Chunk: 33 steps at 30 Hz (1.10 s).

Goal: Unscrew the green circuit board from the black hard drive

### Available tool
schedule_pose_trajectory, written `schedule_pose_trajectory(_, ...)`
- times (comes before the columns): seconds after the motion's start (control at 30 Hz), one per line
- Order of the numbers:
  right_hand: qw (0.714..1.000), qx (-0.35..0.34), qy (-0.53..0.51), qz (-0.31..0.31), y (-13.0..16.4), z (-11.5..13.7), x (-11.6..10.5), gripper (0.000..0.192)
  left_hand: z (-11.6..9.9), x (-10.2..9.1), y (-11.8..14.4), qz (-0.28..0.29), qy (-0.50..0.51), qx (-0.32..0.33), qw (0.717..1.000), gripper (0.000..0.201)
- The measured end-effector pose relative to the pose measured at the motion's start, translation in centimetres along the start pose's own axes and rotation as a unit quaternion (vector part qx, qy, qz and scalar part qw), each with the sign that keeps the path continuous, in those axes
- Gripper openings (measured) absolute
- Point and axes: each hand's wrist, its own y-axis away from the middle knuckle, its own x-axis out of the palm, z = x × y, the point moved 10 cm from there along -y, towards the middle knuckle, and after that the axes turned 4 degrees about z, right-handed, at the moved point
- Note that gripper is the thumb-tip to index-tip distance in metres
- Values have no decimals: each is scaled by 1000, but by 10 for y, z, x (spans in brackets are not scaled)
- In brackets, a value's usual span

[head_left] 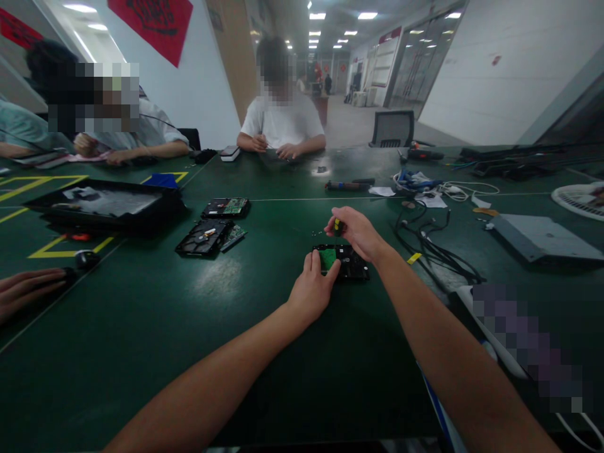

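Observation:
A black hard drive point(350, 265) with a green circuit board lies on the green table in front of me. My left hand point(313, 286) rests against its near left corner, thumb and finger on the board's edge. My right hand point(357, 231) hovers above the drive's far side, closed around a small screwdriver point(336, 224) with a yellow-and-black handle, its tip pointing down at the drive.
Two more opened drives point(206, 236) point(227, 207) lie to the left, beside a black tray point(101, 202). Tangled black cables point(431, 248) and a grey panel point(542, 236) lie to the right. People sit across the table; another person's hand point(26, 289) rests at the left edge.

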Motion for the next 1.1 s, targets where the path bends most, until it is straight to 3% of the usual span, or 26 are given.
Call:
schedule_pose_trajectory(0.13,999,6,-4,42,0,-3,10,39,-1,0,0,-1,-1,1,1000,60)
schedule_pose_trajectory(0.4,1000,16,10,3,0,0,-1,57,-1,-1,0,-3,-1,6,1000,60)
schedule_pose_trajectory(0.6,999,11,25,-16,2,1,-10,37,0,0,0,8,0,0,1000,63)
schedule_pose_trajectory(0.73,999,-2,27,-18,1,3,-10,34,0,1,-1,5,3,-2,1000,62)
schedule_pose_trajectory(0.93,999,-24,24,24,3,7,7,38,0,-1,0,-5,9,4,1000,60)
schedule_pose_trajectory(1.1,999,3,22,25,4,6,6,52,0,1,0,-6,4,5,1000,62)
